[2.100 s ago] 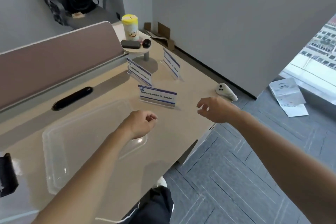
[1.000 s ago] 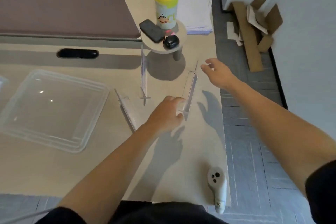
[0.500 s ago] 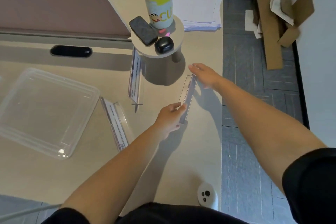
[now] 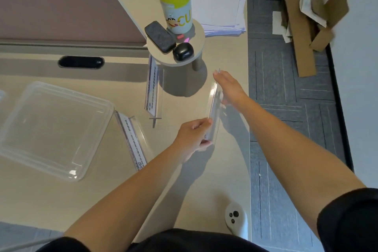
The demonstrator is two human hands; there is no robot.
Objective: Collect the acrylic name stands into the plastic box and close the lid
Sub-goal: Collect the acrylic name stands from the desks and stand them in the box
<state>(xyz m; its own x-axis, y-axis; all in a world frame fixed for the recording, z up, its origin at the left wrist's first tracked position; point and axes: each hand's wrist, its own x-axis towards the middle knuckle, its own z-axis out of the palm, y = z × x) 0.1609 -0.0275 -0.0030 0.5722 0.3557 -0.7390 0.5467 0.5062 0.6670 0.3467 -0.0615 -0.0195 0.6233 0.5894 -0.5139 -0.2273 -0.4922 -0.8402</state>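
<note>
Three acrylic name stands sit on the beige desk. The right stand [image 4: 213,112] is held at both ends: my left hand [image 4: 194,137] pinches its near end and my right hand [image 4: 229,88] grips its far end. The middle stand [image 4: 153,90] stands upright by the small round shelf. The left stand [image 4: 133,141] lies tilted beside the clear plastic box [image 4: 51,129], which is open at the desk's left with nothing visible inside. No lid is clearly seen.
A round raised shelf [image 4: 196,55] holds a yellow-capped bottle [image 4: 177,4], a black phone [image 4: 160,36] and a black case [image 4: 182,51]. A paper stack [image 4: 221,0] lies behind. A white controller [image 4: 235,219] sits at the desk's near right edge. Cardboard scraps [image 4: 306,20] lie on the floor.
My view dropped from looking across the desk to looking down on it. Both hands reached to the right stand and closed on its two ends.
</note>
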